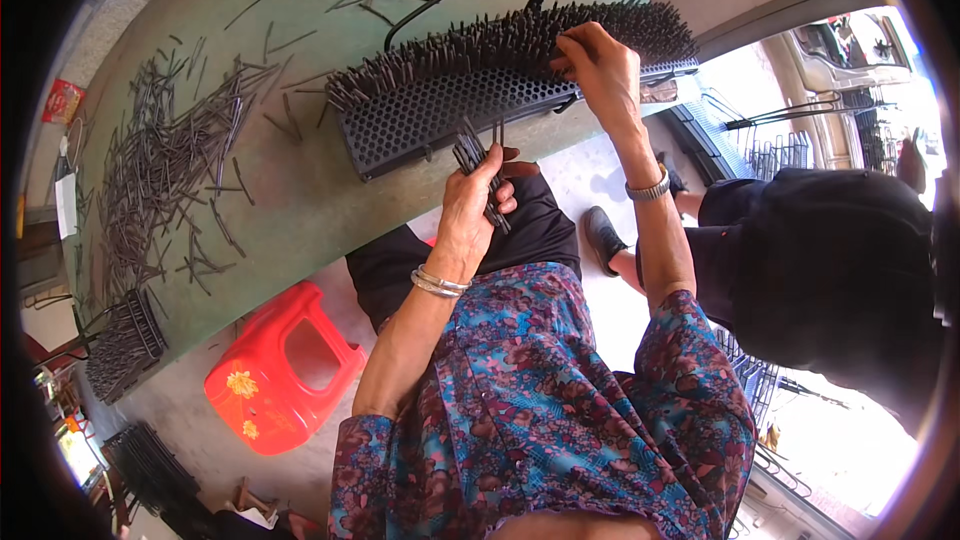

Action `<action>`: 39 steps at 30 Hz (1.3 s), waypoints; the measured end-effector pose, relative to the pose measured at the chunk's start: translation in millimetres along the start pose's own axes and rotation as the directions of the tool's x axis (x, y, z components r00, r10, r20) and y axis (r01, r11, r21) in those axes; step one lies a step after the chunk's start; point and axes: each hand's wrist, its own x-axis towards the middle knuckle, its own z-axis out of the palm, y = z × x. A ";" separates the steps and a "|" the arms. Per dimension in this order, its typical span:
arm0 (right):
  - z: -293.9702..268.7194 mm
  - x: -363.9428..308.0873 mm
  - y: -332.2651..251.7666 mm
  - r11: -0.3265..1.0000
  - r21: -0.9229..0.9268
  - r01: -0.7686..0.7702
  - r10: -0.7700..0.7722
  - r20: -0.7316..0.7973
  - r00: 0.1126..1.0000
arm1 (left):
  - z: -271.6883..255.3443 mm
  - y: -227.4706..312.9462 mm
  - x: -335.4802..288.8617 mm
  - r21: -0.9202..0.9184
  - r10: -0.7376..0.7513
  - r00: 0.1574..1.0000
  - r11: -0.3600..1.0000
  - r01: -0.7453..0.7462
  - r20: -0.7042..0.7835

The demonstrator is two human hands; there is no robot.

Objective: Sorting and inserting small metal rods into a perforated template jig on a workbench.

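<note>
A long black perforated rack point(430, 115) sits along the near edge of the green table point(300, 210). Thin dark sticks point(450, 55) stand packed upright in the holes of its far part, while the holes along its near side show bare. My left hand point(465, 210), in front of the rack, is closed around a bundle of the same dark sticks point(467, 148). Above the rack's right half, my right hand point(608, 75) has thumb and fingers pinched together among the stick tops. What lies between those fingertips is too small and dark to make out.
Many loose sticks point(170, 150) lie spread over the table's left side. At its lower left corner is a smaller holder point(125, 340) with dark sticks. A red plastic stool point(260, 380) stands by my left. Another person in black point(820, 260) is close on my right.
</note>
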 end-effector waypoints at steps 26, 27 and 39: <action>23.3 -13.6 21.0 0.858 -0.447 0.255 -0.341 -0.124 0.932 | 4.6 -4.2 -7.9 0.034 0.027 1.000 0.999 -0.027 -0.005; 23.8 -14.8 21.1 0.846 -0.472 0.246 -0.346 -0.138 0.928 | 4.1 -3.8 -8.5 0.031 0.031 0.999 0.999 -0.031 -0.009; 4.4 -60.5 -10.6 1.000 -0.002 -0.003 0.004 0.436 0.900 | 5.8 -3.7 -10.3 0.117 0.091 0.995 0.989 -0.087 -0.034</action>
